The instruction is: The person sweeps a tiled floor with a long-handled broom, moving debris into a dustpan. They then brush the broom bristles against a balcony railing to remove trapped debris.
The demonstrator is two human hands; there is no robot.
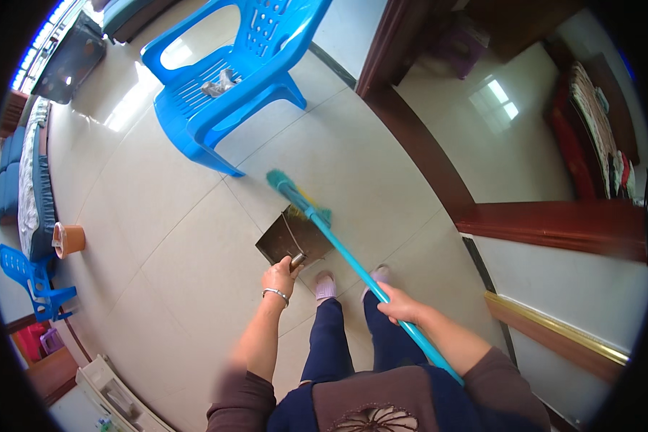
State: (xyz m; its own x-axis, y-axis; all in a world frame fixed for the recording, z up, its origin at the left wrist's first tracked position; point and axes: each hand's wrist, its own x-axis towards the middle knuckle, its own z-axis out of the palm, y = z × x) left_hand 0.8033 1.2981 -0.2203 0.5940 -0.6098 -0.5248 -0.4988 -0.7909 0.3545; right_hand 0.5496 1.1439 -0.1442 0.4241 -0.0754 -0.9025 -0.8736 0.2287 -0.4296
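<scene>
My left hand is closed around the short handle of a dark dustpan, held low over the tiled floor in front of my feet. My right hand grips the long turquoise pole of a broom. The pole slants from beside my waist up to the left. At its far end the green and yellow bristles sit by the dustpan's far edge, and the broom head partly covers that edge. Whether anything lies in the pan I cannot make out.
A blue plastic armchair with a crumpled grey thing on its seat stands ahead. Farther left are an orange bucket and a small blue chair. On the right, a dark red door frame opens onto another room.
</scene>
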